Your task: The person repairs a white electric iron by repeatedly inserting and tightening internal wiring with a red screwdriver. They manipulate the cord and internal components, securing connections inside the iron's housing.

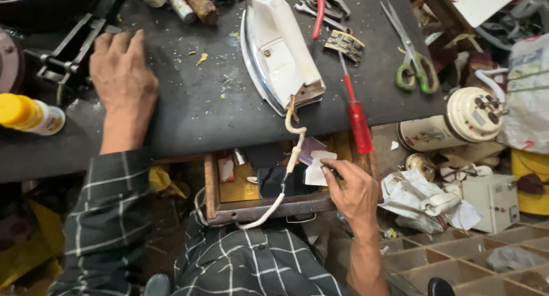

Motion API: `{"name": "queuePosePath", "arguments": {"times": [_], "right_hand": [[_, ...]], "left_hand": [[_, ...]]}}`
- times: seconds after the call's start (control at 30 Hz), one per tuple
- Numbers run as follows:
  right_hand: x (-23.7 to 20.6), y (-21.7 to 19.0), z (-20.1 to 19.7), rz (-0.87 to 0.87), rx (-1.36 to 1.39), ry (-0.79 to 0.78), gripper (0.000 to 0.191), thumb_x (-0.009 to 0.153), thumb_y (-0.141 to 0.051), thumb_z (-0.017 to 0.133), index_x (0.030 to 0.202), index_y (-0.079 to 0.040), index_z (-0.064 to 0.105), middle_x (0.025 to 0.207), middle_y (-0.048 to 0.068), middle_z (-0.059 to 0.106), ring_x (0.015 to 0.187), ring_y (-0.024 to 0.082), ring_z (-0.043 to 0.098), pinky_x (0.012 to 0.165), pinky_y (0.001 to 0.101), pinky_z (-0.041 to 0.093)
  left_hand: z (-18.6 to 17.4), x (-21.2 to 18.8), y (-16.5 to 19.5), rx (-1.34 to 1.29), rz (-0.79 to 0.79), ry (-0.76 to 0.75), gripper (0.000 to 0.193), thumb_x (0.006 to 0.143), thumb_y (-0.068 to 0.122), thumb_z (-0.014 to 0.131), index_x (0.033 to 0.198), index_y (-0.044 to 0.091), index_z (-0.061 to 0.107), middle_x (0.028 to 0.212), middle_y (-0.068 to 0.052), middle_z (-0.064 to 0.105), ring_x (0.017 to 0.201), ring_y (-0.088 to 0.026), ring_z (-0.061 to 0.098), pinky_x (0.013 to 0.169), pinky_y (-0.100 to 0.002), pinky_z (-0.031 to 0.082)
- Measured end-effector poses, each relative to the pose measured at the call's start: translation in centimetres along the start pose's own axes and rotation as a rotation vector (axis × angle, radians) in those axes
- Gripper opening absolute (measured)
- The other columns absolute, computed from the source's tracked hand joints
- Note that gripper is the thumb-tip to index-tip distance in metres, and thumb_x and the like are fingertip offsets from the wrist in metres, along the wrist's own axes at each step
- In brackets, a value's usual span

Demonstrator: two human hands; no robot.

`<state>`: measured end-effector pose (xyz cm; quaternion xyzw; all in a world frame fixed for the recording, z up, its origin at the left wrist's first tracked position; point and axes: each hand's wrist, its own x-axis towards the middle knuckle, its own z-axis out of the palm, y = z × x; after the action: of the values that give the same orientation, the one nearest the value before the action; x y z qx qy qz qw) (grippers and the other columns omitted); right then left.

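The left hand (pixel 122 73) lies flat, palm down, on the dark surface (pixel 189 107), fingers spread and holding nothing; it seems to steady the body as the person leans toward the open drawer (pixel 269 207) below the edge. The right hand (pixel 355 190) reaches into that drawer, its grip narrow, with the fingertips resting on a small pale piece (pixel 318 171) that lies on top of the clutter; whether it is pinched or only touched, I cannot tell. A white iron (pixel 280 47) lies tipped on the surface, its cord (pixel 289 159) trailing over the edge and across the drawer, probably so the cord end stays within reach. A red screwdriver (pixel 357 116) juts over the edge beside it, and green scissors (pixel 412 56) sit further right. The drawer's contents are a jumble, hard to identify, and its back is hidden under the surface.
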<state>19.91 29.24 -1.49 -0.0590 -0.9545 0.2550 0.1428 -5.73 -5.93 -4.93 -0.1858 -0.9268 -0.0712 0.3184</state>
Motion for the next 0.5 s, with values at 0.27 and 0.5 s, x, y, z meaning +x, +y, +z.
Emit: {"name": "queuePosePath", "arguments": {"times": [0.27, 0.5], "right_hand": [[0.0, -0.1, -0.1, 0.023, -0.002, 0.0, 0.016, 0.091, -0.02, 0.072, 0.104, -0.012, 0.076, 0.096, 0.01, 0.074, 0.087, 0.032, 0.072, 0.071, 0.0389, 0.055], [0.1, 0.2, 0.3, 0.023, -0.002, 0.017, 0.015, 0.092, -0.021, 0.071, 0.103, -0.012, 0.076, 0.094, 0.01, 0.074, 0.085, 0.032, 0.071, 0.07, 0.0394, 0.054]], "left_hand": [[0.7, -0.6, -1.3, 0.024, -0.024, -0.06, 0.029, 0.087, -0.006, 0.056, 0.108, 0.002, 0.073, 0.114, -0.015, 0.065, 0.112, -0.033, 0.058, 0.097, -0.039, 0.052], [1.1, -0.1, -3.1, -0.04, 0.054, -0.021, 0.032, 0.084, -0.007, 0.057, 0.11, 0.005, 0.071, 0.108, -0.012, 0.062, 0.107, -0.031, 0.058, 0.099, -0.039, 0.052]]}}
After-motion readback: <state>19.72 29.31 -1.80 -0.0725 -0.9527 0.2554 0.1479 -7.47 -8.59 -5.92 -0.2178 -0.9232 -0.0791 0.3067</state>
